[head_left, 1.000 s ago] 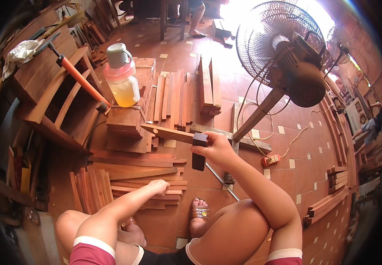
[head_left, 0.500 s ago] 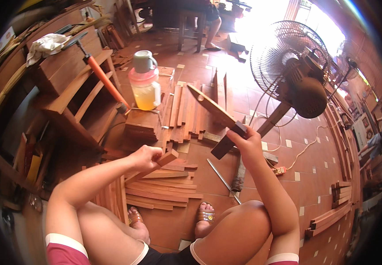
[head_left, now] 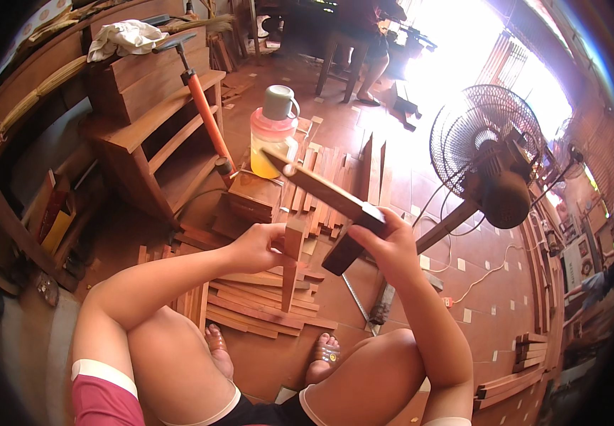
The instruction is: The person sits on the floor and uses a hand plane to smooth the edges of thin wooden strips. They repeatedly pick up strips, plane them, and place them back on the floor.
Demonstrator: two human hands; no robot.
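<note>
My left hand [head_left: 261, 247] pinches a short reddish wooden strip [head_left: 290, 280], whose long axis points down toward my feet. My right hand [head_left: 390, 245] grips an L-shaped wooden try square at its corner. The pale, pointed blade of the try square [head_left: 321, 190] reaches up and left, with a hole near its tip, and its dark stock [head_left: 344, 254] slants down and left. A small gap separates the try square from the strip. Beneath both hands, curved wooden strips [head_left: 250, 310] lie stacked on the floor by my sandalled feet.
A pitcher of yellow drink [head_left: 268, 163] with a cup on top stands on a wooden block [head_left: 253, 195] ahead. An orange hand pump [head_left: 204, 110] leans by a wooden cabinet [head_left: 129, 142] at left. A standing fan [head_left: 495, 163] is at right. Another person [head_left: 371, 67] sits far off.
The wooden strip has turned from a slant to a more upright position. My left hand has moved right, nearer the try square. The whole view has shifted slightly.
</note>
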